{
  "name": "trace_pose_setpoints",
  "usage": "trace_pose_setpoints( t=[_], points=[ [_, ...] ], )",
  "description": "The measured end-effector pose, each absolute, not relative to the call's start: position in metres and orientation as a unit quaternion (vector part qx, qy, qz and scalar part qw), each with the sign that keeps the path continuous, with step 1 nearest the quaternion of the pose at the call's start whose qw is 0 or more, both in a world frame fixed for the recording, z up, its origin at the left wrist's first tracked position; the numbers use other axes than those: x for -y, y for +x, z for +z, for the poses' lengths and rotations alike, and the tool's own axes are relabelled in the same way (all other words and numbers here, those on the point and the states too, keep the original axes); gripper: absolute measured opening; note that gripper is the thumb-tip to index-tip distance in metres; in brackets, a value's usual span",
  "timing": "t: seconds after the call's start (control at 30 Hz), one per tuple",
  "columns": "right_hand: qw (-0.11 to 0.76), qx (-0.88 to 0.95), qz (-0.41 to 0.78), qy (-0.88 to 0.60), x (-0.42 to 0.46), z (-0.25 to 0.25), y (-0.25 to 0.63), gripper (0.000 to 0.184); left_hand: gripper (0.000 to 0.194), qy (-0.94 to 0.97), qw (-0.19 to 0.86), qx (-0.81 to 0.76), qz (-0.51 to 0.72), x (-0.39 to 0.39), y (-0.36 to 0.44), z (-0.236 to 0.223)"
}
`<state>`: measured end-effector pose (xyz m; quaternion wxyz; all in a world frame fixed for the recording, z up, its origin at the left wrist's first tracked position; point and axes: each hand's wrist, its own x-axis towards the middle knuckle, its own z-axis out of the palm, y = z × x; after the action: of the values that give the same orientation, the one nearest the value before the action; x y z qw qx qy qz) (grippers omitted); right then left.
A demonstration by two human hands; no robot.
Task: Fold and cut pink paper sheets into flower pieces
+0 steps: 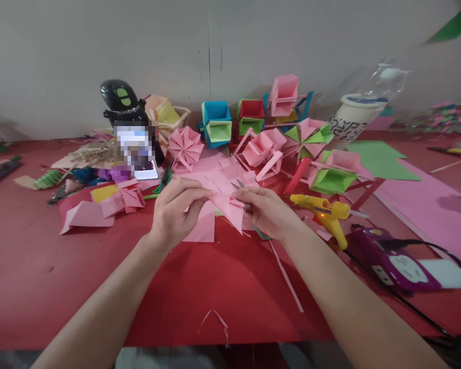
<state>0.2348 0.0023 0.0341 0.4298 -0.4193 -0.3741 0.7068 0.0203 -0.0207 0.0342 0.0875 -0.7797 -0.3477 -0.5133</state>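
Note:
A piece of folded pink paper [230, 209] is held up between my two hands over the red table. My left hand [179, 207] pinches its left edge between thumb and fingers. On the right side, my right hand [267, 207] is closed on the same paper at its upper corner. A pointed grey tip, perhaps a scissor blade, shows just above my right fingertips; its other end is hidden. Flat pink paper [202, 228] lies beneath my left fingers. A thin pink strip [286, 277] rests on the table near my right forearm.
Folded paper models, including a blue box [217, 120] and a pink fan wheel [185, 147], line the back. A phone [138, 154] leans on a black stand at left. At right are a yellow glue gun [322, 210], a purple power strip [394, 261] and a white cup [351, 120].

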Motion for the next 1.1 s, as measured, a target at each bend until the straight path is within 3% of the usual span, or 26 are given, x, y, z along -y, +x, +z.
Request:
trace_pose_setpoints(
  t=[0.27,0.47,0.67,0.93,1.1],
  points=[
    [0.384,0.352,0.747,-0.413,-0.001,0.036,0.238,0.017,0.015,-0.810,-0.047,0.305,-0.499,0.023,0.022,0.043],
    [0.360,0.415,0.723,-0.419,0.000,0.034,0.238,0.018,0.022,-0.814,-0.068,0.316,-0.482,0.026,0.023,0.038],
    [0.442,0.444,0.662,-0.413,0.001,0.033,0.230,0.020,0.013,-0.766,-0.087,0.407,-0.490,0.029,0.026,0.038],
    [0.518,0.449,0.655,-0.317,0.001,0.037,0.231,0.029,0.012,-0.652,-0.391,0.455,-0.464,0.026,0.034,0.039],
    [0.500,0.562,0.576,-0.321,0.006,0.035,0.233,0.024,0.015,-0.633,-0.451,0.458,-0.431,0.026,0.034,0.043]
  ],
)
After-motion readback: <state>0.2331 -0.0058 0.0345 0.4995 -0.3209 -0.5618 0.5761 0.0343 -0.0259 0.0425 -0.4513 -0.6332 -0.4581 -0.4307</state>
